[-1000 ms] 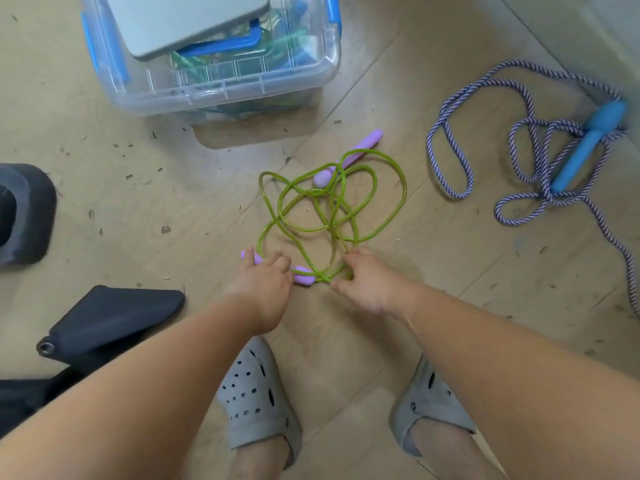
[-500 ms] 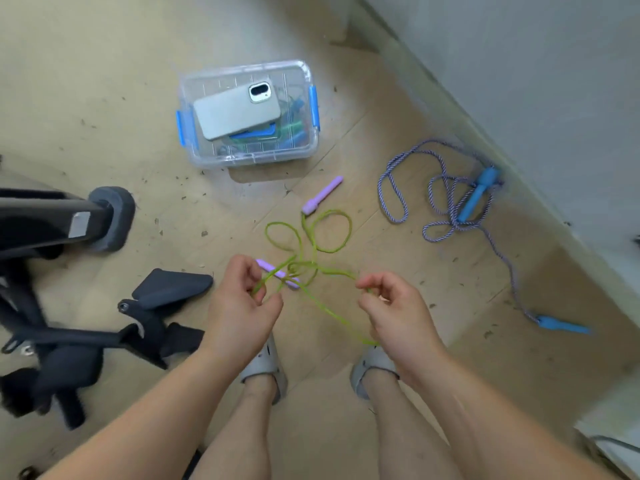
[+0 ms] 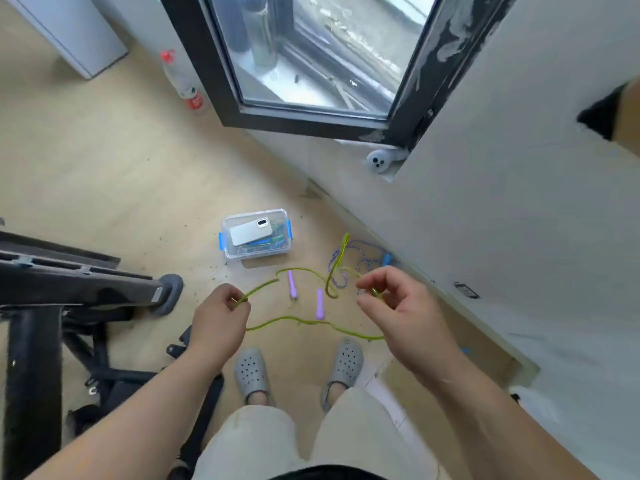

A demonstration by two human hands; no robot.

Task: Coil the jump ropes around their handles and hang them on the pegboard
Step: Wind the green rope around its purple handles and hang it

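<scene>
Left hand (image 3: pixel 218 320), right hand (image 3: pixel 398 306) pinch green rope (image 3: pixel 301 320), blue rope (image 3: pixel 387 259) part-hidden

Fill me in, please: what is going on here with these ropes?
A standing person holds the green jump rope spread between both hands: the left hand pinches one stretch, the right hand pinches another. Its two purple handles appear to dangle between them. Nothing is coiled yet. A blue-and-white jump rope lies on the floor by the wall.
</scene>
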